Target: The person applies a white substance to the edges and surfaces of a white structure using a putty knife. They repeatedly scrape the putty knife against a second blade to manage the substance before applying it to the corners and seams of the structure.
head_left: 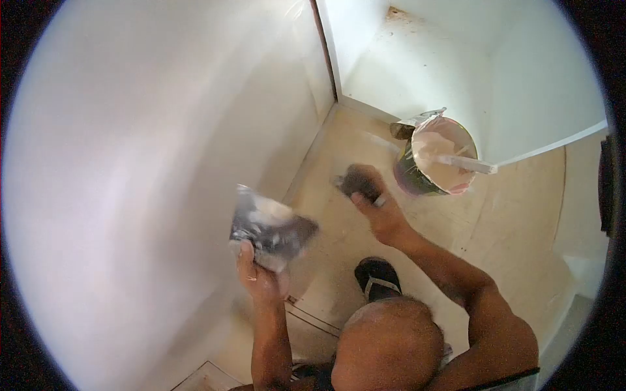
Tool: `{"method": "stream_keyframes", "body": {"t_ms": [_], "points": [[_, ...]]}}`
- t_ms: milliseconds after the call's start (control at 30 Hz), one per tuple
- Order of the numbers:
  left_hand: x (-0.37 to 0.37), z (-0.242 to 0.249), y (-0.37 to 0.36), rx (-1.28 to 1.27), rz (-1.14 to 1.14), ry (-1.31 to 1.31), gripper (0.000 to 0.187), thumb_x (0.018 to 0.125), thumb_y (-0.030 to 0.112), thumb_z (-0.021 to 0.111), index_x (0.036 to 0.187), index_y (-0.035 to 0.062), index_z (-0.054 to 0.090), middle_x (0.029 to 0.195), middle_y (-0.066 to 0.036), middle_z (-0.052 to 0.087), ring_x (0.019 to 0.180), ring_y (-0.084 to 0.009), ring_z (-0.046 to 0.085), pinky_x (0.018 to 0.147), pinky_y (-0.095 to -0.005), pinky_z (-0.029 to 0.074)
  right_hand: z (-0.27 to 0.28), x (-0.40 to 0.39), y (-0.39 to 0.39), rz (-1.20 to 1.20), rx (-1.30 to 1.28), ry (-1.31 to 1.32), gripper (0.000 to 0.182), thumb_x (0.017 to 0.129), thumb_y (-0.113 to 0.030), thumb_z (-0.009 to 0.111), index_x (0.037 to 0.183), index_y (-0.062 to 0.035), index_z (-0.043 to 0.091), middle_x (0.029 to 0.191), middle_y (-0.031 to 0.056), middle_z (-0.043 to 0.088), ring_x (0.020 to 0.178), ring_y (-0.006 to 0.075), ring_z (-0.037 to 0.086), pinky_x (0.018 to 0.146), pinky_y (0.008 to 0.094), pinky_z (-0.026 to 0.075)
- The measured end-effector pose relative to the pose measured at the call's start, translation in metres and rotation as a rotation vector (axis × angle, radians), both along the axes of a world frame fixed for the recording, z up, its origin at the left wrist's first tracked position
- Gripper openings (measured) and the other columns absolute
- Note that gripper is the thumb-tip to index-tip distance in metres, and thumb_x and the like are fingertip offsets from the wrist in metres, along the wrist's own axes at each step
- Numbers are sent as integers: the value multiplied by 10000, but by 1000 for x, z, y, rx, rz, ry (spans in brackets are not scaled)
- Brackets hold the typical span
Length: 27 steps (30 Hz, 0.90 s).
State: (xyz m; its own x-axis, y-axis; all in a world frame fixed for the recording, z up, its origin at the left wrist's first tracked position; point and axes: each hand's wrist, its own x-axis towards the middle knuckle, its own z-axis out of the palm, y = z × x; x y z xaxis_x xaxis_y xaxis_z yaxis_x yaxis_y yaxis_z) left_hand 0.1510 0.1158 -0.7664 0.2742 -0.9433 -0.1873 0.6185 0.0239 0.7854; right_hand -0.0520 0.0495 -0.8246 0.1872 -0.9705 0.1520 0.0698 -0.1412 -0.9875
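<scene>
My left hand [262,281] is closed on the lower edge of a dark, flat plate [287,236] smeared with pale putty, its thumb lying on the face. A lump of putty [270,210] sits on the plate's upper part, close to the white wall. Over the floor, my right hand [385,212] grips a dark scraper [360,184], which is blurred by motion. Just beyond it stands a bucket of putty [407,171], with a pale, coated stick [460,161] resting across its mouth.
White wall panels [163,130] rise on the left and at the back [424,65], meeting in a corner behind the bucket. Crumpled foil-like material [417,122] hangs at the bucket's rim. My bent knee [391,339] and sandalled foot [378,277] are below on the beige floor [443,228].
</scene>
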Motion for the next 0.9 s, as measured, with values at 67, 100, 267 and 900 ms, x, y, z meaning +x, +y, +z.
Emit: {"method": "stream_keyframes", "body": {"t_ms": [67, 100, 267, 900], "points": [[17, -35, 3, -282, -29, -367, 451, 898, 171, 573, 1313, 28, 466, 1311, -169, 502, 1222, -358, 494, 1006, -487, 434, 24, -5, 14, -94, 804, -809, 294, 881, -115, 588, 1159, -26, 555, 1048, 105, 652, 931, 259, 648, 850, 416, 517], [14, -28, -2, -278, -27, -363, 451, 898, 171, 573, 1313, 28, 466, 1311, -169, 502, 1222, -358, 494, 1006, -487, 434, 23, -2, 17, -95, 808, -804, 294, 881, -115, 588, 1159, -26, 555, 1048, 105, 652, 931, 259, 648, 850, 416, 517], [0, 2, -27, -580, -480, -1360, 561, 747, -50, 584, 1268, 158, 564, 1389, -179, 451, 1296, -379, 432, 1054, -485, 394, 11, 5, 25, 210, 1198, -1051, 307, 832, -175, 618, 1112, -57, 578, 928, 83, 672, 804, 218, 673, 604, 363, 538], [53, -66, 62, -12, -649, -1266, 751, 616, -225, 469, 1222, 195, 615, 1356, -108, 527, 1253, -325, 500, 1063, -408, 404, -164, 35, -198, -349, 722, -441, 174, 810, -64, 611, 942, 24, 539, 857, 109, 586, 797, 240, 630, 635, 355, 590]]}}
